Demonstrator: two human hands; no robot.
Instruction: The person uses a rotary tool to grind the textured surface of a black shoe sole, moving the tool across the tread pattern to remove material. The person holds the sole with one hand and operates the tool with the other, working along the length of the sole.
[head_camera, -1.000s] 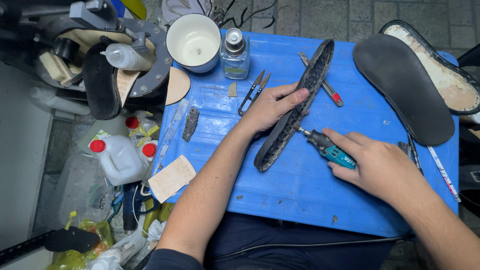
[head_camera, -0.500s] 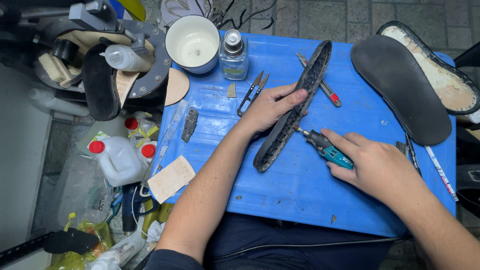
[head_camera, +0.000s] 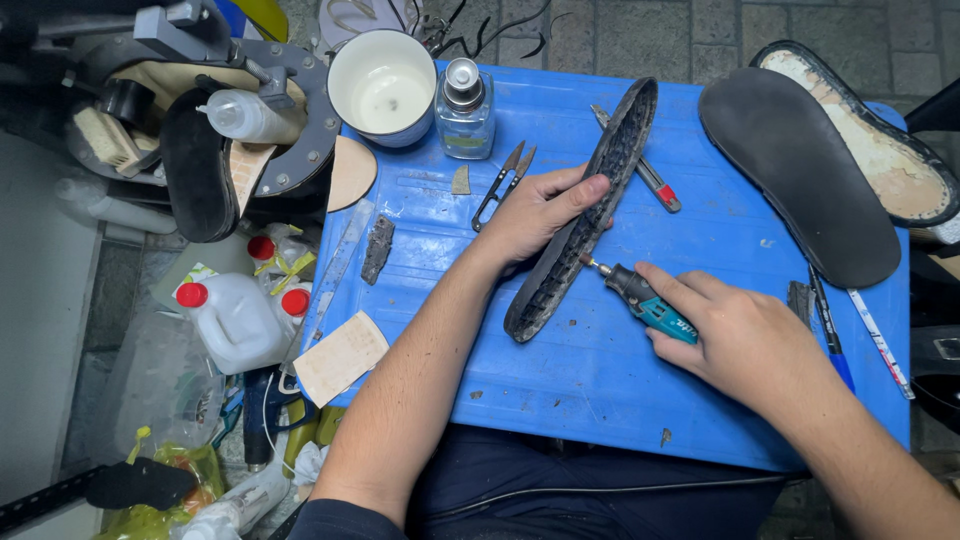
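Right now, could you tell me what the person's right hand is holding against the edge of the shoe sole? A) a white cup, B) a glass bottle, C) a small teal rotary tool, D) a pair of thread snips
C: the right hand grips a small teal rotary tool whose tip meets the edge of the dark shoe sole, which the left hand steadies on the blue table.

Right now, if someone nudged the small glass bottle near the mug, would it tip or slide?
The glass bottle looks squat and flat-sided, so it probably slides rather than rolls. Its metal cap makes it slightly top-heavy, so a high push might tip it. Being glass, it is likely fragile near the table edge.
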